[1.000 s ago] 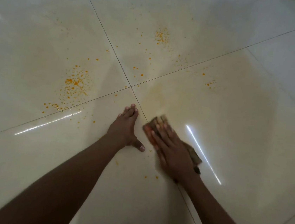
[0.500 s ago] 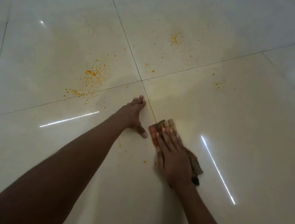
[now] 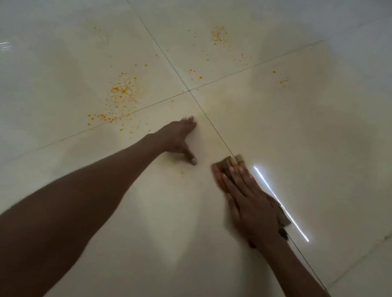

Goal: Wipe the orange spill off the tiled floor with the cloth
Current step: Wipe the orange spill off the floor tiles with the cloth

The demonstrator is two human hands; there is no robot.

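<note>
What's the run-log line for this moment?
right hand flat on cloth | left hand braced on tiled floor | orange spill remains beyond left hand

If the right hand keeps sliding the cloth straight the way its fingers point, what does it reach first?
Probably bare tile: the right hand and cloth point up-left along the grout line, towards the tile corner. The left hand lies just left of that path.

Glossy cream floor tiles (image 3: 325, 143) meet at dark grout lines (image 3: 166, 56), mirroring a bright light streak (image 3: 281, 204)
</note>
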